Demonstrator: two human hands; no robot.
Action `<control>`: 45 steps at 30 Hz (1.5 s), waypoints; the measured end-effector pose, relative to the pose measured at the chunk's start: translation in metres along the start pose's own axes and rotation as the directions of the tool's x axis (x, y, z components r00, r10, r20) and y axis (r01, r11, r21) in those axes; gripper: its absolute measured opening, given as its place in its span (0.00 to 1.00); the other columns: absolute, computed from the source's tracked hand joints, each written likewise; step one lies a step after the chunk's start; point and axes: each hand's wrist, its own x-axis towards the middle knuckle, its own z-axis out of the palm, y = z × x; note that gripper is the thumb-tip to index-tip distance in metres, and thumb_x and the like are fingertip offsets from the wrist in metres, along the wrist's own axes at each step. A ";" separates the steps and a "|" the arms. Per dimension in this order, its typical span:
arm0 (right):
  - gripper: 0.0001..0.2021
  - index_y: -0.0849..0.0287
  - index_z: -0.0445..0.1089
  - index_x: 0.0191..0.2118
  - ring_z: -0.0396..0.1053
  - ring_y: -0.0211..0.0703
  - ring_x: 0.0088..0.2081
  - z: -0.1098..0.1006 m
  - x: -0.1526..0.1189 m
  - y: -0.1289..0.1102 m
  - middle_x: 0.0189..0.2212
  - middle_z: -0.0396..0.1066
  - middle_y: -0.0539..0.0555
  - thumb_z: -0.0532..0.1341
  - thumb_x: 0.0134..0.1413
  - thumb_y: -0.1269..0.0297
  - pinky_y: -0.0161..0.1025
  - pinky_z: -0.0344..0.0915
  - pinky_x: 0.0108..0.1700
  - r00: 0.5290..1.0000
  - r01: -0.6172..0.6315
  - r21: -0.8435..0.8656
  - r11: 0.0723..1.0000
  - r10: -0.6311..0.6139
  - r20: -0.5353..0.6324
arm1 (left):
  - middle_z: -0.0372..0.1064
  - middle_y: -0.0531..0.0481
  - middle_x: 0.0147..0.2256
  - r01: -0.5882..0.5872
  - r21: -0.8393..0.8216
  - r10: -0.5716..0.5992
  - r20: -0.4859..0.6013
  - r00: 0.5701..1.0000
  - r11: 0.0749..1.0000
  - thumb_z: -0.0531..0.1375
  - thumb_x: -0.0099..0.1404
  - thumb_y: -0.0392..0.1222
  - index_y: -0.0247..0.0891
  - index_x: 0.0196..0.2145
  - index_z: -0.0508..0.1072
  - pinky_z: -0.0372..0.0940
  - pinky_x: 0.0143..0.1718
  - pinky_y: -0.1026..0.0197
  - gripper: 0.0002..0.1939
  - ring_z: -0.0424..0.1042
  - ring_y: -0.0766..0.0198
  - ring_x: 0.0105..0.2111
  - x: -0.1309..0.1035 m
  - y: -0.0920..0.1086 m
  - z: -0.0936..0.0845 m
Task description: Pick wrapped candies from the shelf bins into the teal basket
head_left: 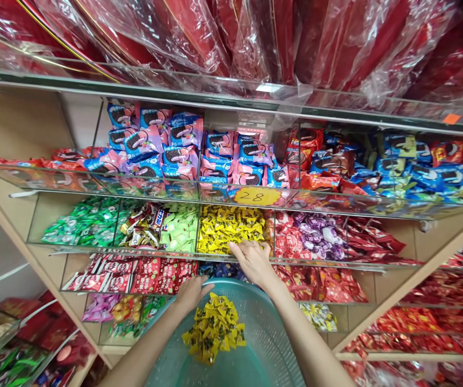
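A teal plastic basket [272, 328] with perforated sides is in front of me, a heap of yellow-wrapped candies [215, 330] inside it. My left hand [191, 294] is closed on the basket's far left rim, its fingertips partly hidden. Higher up, my right hand [253, 260] reaches over the basket to the front edge of a shelf compartment full of matching yellow candies [231, 226]. Its thumb and fingers are apart at the low clear front panel, touching or just above the nearest candies. I see nothing held in it.
Above, a glass shelf [154, 185] holds blue-and-pink snack packs [146, 142] and a yellow price tag [257, 195]. Green candies [86, 223] and purple candies [320, 236] flank the yellow ones. Red packets [159, 275] lie below. Plastic-wrapped red goods [195, 37] fill the top.
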 end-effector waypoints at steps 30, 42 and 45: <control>0.06 0.56 0.69 0.33 0.67 0.44 0.41 -0.015 -0.003 0.019 0.35 0.71 0.52 0.55 0.52 0.66 0.39 0.57 0.45 0.998 0.056 0.315 0.947 -0.055 -0.011 | 0.73 0.43 0.42 -0.006 -0.023 0.006 0.011 1.000 1.000 0.46 0.65 0.57 0.40 0.47 0.70 0.62 0.38 0.62 0.24 0.71 0.54 0.44 0.001 -0.001 -0.001; 0.06 0.58 0.68 0.37 0.67 0.36 0.36 -0.015 -0.019 -0.015 0.34 0.71 0.49 0.57 0.53 0.67 0.32 0.61 0.39 0.910 0.156 0.587 0.794 -0.347 0.227 | 0.72 0.47 0.43 0.022 0.002 -0.022 0.029 0.999 1.000 0.47 0.65 0.55 0.45 0.47 0.69 0.61 0.43 0.62 0.20 0.69 0.57 0.45 0.003 0.001 0.000; 0.08 0.59 0.69 0.36 0.67 0.35 0.35 0.019 -0.018 -0.014 0.34 0.72 0.48 0.60 0.48 0.72 0.30 0.61 0.37 0.830 0.132 0.565 0.814 -0.403 0.387 | 0.72 0.47 0.43 0.055 0.004 -0.055 0.072 0.996 0.998 0.49 0.65 0.50 0.45 0.47 0.70 0.60 0.43 0.62 0.17 0.69 0.57 0.46 0.003 0.001 -0.002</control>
